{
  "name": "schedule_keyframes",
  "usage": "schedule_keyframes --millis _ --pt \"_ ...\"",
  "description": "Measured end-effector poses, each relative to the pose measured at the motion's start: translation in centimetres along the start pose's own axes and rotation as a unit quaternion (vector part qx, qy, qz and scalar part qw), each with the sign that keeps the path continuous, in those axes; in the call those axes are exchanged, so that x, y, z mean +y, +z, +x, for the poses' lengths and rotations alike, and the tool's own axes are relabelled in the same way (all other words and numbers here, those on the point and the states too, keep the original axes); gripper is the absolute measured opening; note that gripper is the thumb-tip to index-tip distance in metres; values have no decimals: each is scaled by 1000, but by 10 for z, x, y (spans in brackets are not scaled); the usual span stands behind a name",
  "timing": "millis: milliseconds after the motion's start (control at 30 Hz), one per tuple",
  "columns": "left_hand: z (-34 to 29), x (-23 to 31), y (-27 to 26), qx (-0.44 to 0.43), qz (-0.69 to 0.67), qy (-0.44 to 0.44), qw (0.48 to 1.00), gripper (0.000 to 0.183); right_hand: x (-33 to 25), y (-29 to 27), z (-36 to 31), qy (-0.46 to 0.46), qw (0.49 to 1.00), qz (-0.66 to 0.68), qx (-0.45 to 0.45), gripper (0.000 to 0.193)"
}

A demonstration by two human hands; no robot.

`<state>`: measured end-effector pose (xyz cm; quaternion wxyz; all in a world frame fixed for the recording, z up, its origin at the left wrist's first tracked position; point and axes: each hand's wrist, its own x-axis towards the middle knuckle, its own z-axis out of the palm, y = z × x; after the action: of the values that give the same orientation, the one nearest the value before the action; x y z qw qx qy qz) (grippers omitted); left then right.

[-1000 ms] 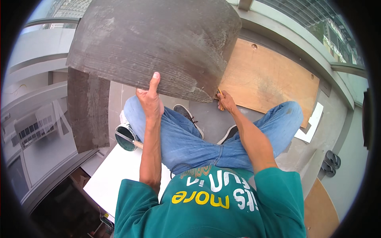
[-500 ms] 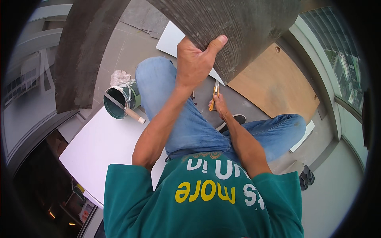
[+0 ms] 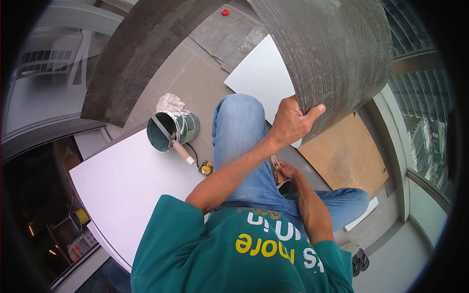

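Grey tiled floor point(image 3: 168, 73) beside a window point(image 3: 425, 161), a dark sheet point(image 3: 337, 53) raised above it.
The left fingers point(image 3: 316, 112) pinch the sheet's left edge near its lower corner, thumb on the ridged face; the sheet rises ahead of them, bowed, so probably thin, springy and best held by its edges. The right fingers point(image 3: 282, 168), curled around a yellow cutter point(image 3: 274, 162), sit below that corner; a bucket point(image 3: 193, 128) stands left of both.
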<state>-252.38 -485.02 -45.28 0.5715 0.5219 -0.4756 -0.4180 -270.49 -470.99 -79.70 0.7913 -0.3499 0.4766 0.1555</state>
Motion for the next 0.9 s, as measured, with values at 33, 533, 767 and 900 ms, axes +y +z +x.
schedule_keyframes --millis 33,533,767,900 --pt "-3 2 -5 -7 6 -11 1000 22 -9 -2 -2 2 999 -50 5 21" --pt "0 0 -5 7 -13 8 1000 18 -88 -105 -85 80 834 -545 -9 39" --pt "-12 6 -2 -5 30 12 999 24 0 -257 -390 -240 884 89 392 44" --pt "-9 -9 -17 -16 53 11 998 27 247 -326 -368 -140 656 229 706 41"
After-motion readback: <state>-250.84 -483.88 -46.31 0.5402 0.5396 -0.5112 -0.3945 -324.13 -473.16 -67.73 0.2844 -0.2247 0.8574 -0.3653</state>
